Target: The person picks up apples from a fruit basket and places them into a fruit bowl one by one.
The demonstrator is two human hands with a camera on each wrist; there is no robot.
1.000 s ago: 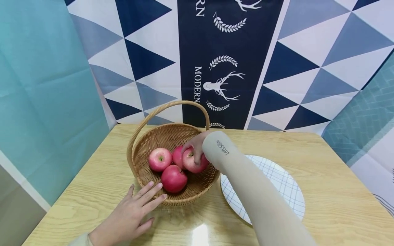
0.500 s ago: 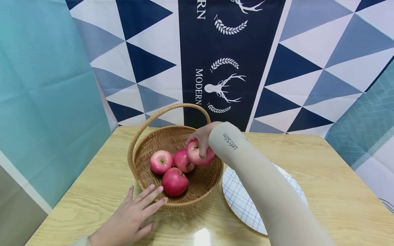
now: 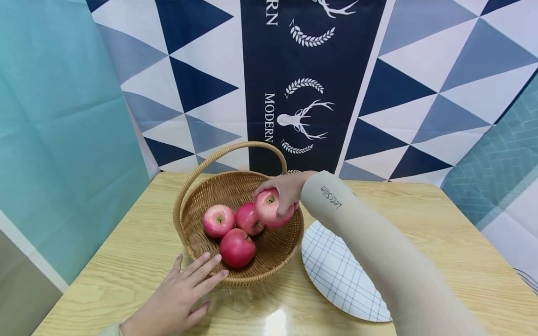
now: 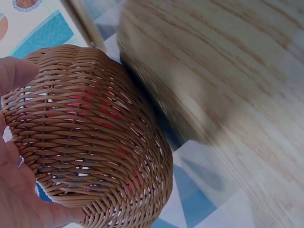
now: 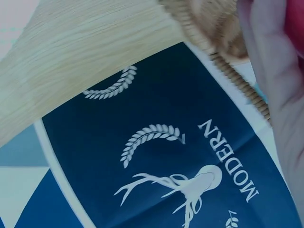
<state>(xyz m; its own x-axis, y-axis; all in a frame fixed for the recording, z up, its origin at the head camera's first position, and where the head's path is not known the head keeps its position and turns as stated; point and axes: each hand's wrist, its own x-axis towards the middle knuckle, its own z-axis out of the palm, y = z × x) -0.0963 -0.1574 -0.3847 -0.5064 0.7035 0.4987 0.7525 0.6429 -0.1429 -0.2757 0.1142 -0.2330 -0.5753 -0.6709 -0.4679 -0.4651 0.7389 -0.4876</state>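
A wicker basket point(image 3: 269, 270) with a tall arched handle stands on the table. In it lie a pale pink apple point(image 3: 219, 220), a redder apple point(image 3: 237, 248) and another apple point(image 3: 250, 218) behind them. My right hand point(image 3: 290, 189) grips a pink apple point(image 3: 271, 208) at the basket's right side, above the others. My left hand point(image 3: 176, 289) has its fingers spread straight, the tips resting on the front left rim. In the left wrist view, the woven wall point(image 4: 95, 133) shows beside that hand, with red visible through the gaps.
A round white plate point(image 3: 340, 275) with a blue grid pattern lies right of the basket, partly hidden under my right sleeve point(image 3: 378, 242). Behind the wooden table point(image 3: 454, 242) hangs a patterned cloth point(image 3: 302, 84). The basket handle point(image 3: 235, 145) arches beside my right hand.
My right hand has lifted the pink apple up and a little to the right, off the other apples. More of the apple behind is visible now. The left hand stays at the rim.
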